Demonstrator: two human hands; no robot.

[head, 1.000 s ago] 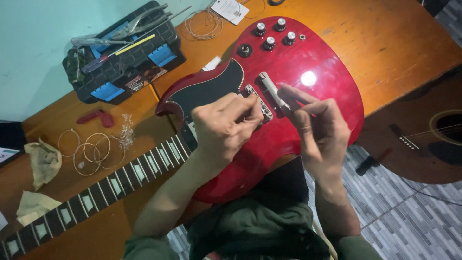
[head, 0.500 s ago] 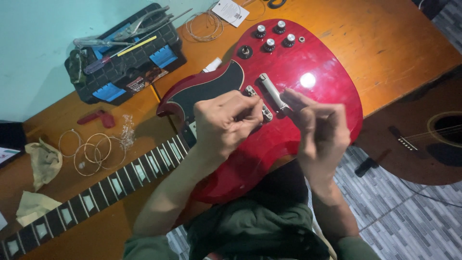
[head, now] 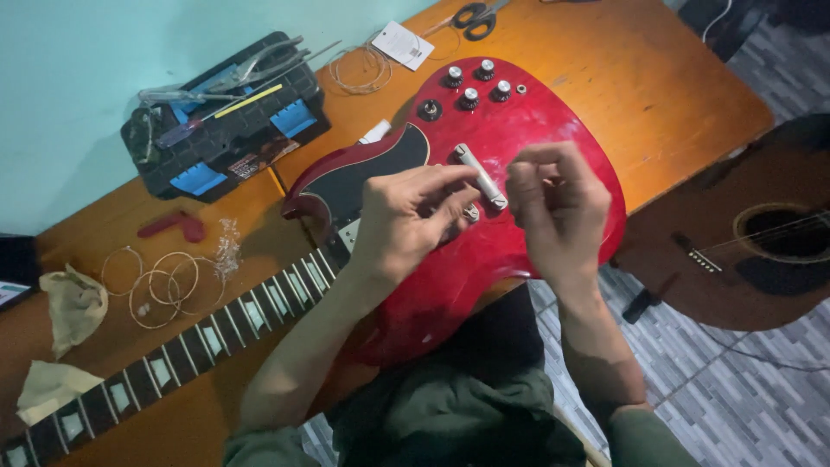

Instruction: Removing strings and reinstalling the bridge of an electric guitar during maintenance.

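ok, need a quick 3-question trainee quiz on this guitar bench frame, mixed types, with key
1. True or false: the left hand and the right hand are both over the glossy red solid-body electric guitar.
2. Which thing lies on the orange wooden table at its far edge? A) black-handled scissors B) a hammer C) a drill
3. Fill in: the black plastic toolbox with blue latches sits beyond the guitar's ____, near the pale turquoise wall.

Key: 1 true; 2 A; 3 neck. The coiled wire strings lie between toolbox and neck.
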